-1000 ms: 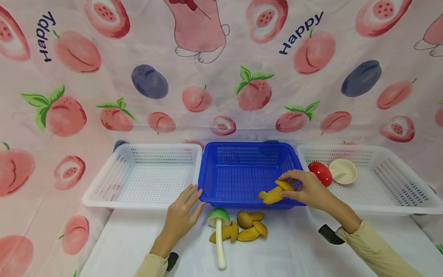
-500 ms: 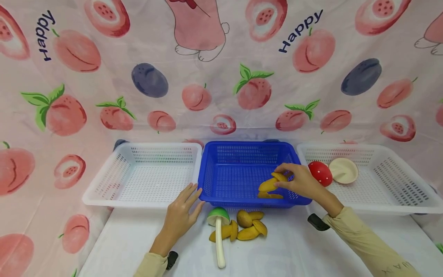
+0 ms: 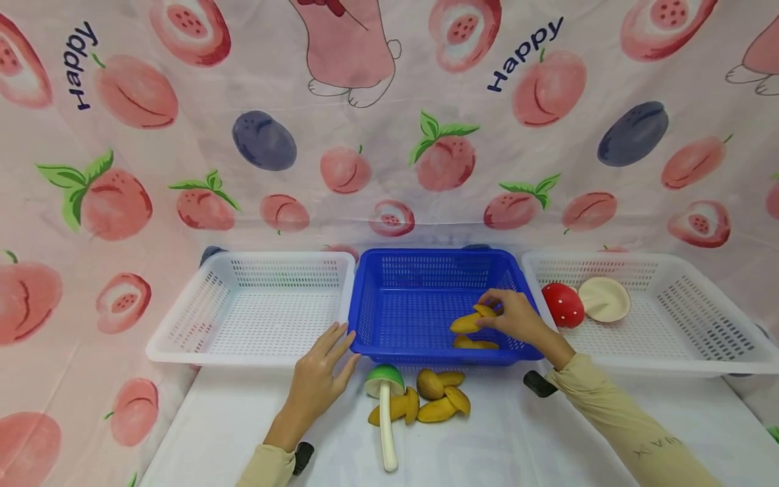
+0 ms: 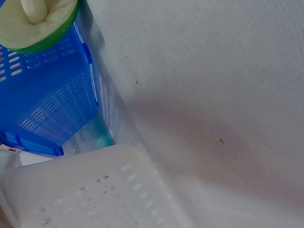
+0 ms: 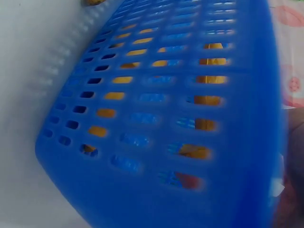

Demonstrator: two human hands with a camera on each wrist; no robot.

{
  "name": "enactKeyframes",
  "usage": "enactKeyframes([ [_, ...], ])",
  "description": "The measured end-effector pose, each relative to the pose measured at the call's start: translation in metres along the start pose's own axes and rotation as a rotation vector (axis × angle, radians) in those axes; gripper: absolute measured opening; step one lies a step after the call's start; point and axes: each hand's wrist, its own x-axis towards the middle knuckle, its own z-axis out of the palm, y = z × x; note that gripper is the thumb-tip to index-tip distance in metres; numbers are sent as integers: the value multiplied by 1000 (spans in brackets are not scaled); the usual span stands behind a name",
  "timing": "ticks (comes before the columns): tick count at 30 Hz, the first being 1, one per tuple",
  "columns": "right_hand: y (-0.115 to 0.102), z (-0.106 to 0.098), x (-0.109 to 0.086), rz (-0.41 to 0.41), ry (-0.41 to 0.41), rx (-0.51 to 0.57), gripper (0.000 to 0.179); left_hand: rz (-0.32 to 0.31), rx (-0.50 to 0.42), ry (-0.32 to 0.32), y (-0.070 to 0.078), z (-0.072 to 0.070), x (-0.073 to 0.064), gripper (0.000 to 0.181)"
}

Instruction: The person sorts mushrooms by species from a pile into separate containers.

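Note:
My right hand (image 3: pixel 514 316) reaches into the blue basket (image 3: pixel 402 357) and pinches a yellow toy mushroom (image 3: pixel 466 323) between thumb and fingers. Another yellow mushroom (image 3: pixel 475 343) lies in that basket, just nearer the front rim. With fingers straight, my left hand (image 3: pixel 319 379) rests by the blue basket's front left corner, beside the white basket. In front of the blue basket, a green-capped mushroom (image 3: pixel 387 433) with a long pale stem lies across a yellow-brown mushroom (image 3: pixel 399 407). Through the slots in the right wrist view, bits of yellow mushroom (image 5: pixel 213 79) show.
A white basket (image 3: pixel 237 356) stands to the left. The right white basket (image 3: pixel 645 365) holds a red spotted mushroom (image 3: pixel 563 305) and a cream-coloured round piece (image 3: pixel 604 299). Two more yellow-brown mushrooms lie on the white table (image 3: pixel 487 446). Peach-print cloth hangs behind.
My right hand has moved left and slightly farther into the blue basket with the yellow mushroom, bringing more of the mushroom lying there into sight. My left hand has stayed still.

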Motion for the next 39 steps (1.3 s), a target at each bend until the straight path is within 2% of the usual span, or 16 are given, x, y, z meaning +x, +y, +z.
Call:
enactKeyframes([
  [6, 3, 6, 4, 47, -38, -32, 30, 3, -2, -5, 0, 1, -1, 38],
  [12, 7, 13, 8, 97, 0, -57, 28, -6, 0, -8, 0, 0, 0, 39],
  [15, 12, 15, 8, 165, 4, -69, 30, 0, -7, -11, 0, 1, 2, 39],
  [19, 15, 14, 6, 272, -33, -91, 33, 17, -20, -13, 0, 4, 5, 39],
  [22, 14, 12, 2, 309, -69, -105, 34, 31, -29, -13, -1, 6, 7, 39],
  [26, 8, 6, -5, 253, -69, -116, 29, 35, -42, -26, -2, 4, 12, 41],
  [30, 4, -2, -15, 125, 14, -123, 27, 10, -61, -81, -3, -3, 17, 41],
  [35, 1, -13, -26, 32, 162, -135, 29, -111, -85, -201, -3, -16, 22, 40],
  [39, -1, -21, -34, 21, 208, -157, 34, -191, -92, -244, 1, -26, 25, 38],
])
